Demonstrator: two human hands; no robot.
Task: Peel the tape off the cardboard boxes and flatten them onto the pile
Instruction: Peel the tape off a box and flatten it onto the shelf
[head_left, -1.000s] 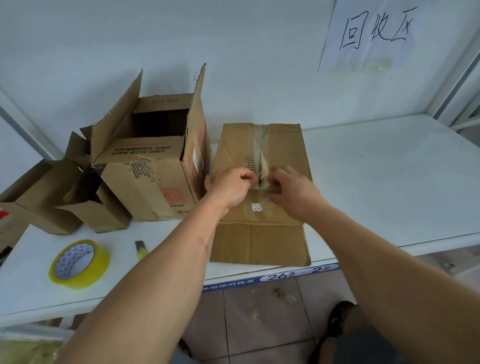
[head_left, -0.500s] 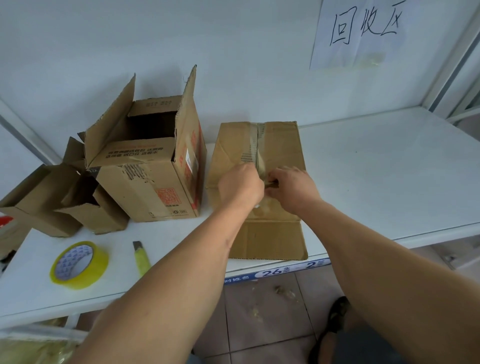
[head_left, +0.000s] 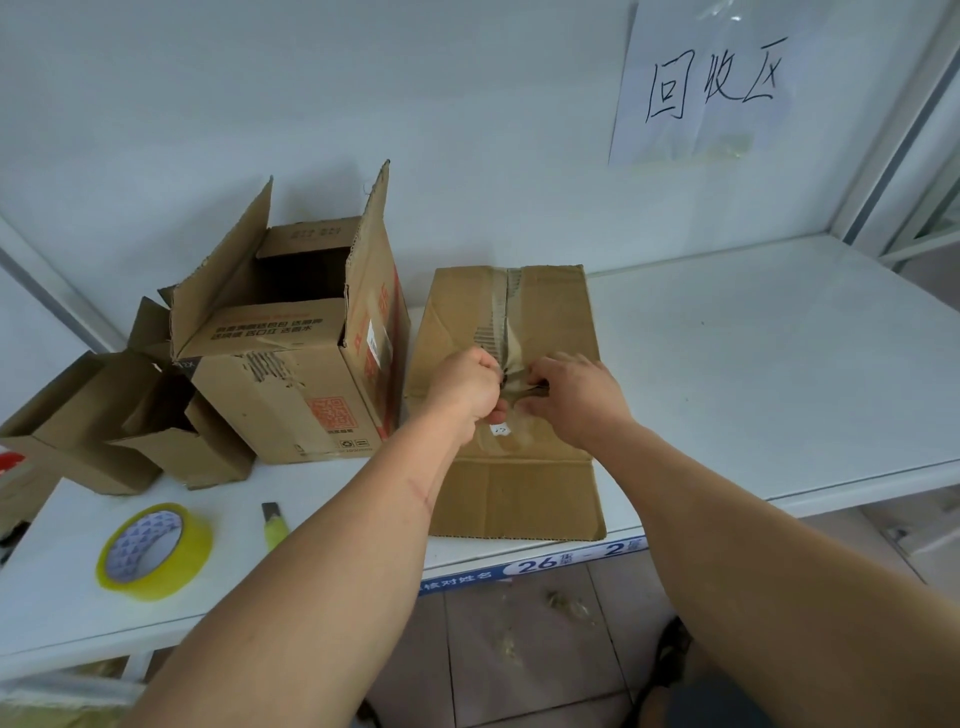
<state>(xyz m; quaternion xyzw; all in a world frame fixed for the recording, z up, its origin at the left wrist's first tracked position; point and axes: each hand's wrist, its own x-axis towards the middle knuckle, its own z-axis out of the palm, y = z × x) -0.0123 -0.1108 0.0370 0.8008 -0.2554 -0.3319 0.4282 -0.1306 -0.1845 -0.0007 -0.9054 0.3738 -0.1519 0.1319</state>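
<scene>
Cardboard, a flattened box (head_left: 511, 405), lies on the white worktop (head_left: 753, 364) just right of an open upright box (head_left: 291, 364), its near edge at the worktop's front lip; a strip of clear tape (head_left: 506, 322) runs down its middle seam, partly lifted and crumpled at the near end; the left hand (head_left: 465, 387) has its fingers curled tight, pinching the loose tape at the seam; the right hand (head_left: 574, 397) rests on the cardboard just beside it, fingertips bent round the same crumpled end; smaller opened boxes (head_left: 104, 431) sit at far left; a yellow tape roll (head_left: 155, 552) and a yellow-handled cutter (head_left: 275, 527) lie near the front edge; a handwritten paper sign (head_left: 706, 83) hangs on the wall.
</scene>
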